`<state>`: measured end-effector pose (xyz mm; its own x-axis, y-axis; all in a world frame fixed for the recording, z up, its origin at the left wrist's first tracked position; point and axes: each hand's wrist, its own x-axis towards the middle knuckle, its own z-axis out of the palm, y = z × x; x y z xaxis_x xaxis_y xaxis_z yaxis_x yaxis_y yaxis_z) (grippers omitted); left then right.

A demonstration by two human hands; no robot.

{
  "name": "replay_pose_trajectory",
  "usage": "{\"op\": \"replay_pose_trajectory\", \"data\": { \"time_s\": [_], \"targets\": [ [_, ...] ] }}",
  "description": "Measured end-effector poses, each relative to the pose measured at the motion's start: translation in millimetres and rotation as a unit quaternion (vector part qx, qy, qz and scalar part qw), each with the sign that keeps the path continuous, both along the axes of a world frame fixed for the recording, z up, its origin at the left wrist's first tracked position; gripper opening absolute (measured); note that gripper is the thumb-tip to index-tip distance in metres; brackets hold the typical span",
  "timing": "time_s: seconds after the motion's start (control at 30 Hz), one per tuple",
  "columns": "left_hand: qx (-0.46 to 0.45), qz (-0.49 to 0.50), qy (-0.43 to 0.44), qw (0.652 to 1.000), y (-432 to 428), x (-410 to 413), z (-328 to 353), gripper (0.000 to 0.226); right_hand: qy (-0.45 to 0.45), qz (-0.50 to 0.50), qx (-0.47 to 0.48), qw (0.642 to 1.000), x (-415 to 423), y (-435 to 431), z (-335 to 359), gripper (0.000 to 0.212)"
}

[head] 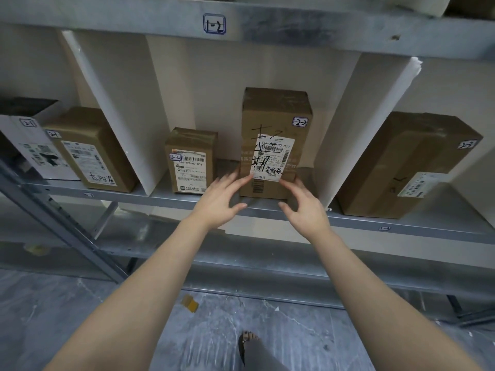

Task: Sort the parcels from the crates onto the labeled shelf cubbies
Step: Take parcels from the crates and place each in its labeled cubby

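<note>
Five parcels (401, 162) sit on the shelf (160, 195). The small parcel (191, 145) and tall parcel (276, 113) say "2-2". The left hand (219, 199) and right hand (305, 207) touch the tall parcel, fingers (242, 180) wide.

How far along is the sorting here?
Done: the small box tagged 2-2 stands in the middle cubby; neighbouring cubbies hold parcels too. In hand: left hand and right hand touch the tall 2-2 box beside it. Left: cannot tell from this view.
</note>
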<state>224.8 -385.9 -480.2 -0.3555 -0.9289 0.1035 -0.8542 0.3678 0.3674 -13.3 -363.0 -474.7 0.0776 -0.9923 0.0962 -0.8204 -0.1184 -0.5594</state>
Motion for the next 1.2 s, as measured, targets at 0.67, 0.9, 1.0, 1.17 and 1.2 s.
{"op": "replay_pose_trajectory", "data": {
  "time_s": [0.67,0.9,1.0,1.17,1.2],
  "targets": [
    [0.058,-0.091,-0.241,0.964,174,-90,177,0.066,0.071,-0.020,-0.007,0.997,-71,198,119,0.059],
    [0.018,-0.209,-0.223,0.952,211,-237,213,0.066,0.078,-0.142,-0.008,0.987,-186,257,164,0.055],
    [-0.002,-0.265,-0.228,0.937,219,-310,213,0.067,0.061,-0.204,0.008,0.977,-251,283,168,0.057],
    [-0.021,-0.346,-0.231,0.909,224,-450,213,0.068,0.071,-0.300,0.038,0.951,-378,329,169,0.058],
    [-0.025,-0.360,-0.229,0.904,225,-482,213,0.068,0.071,-0.318,0.042,0.944,-405,338,171,0.058]
  ]
}}
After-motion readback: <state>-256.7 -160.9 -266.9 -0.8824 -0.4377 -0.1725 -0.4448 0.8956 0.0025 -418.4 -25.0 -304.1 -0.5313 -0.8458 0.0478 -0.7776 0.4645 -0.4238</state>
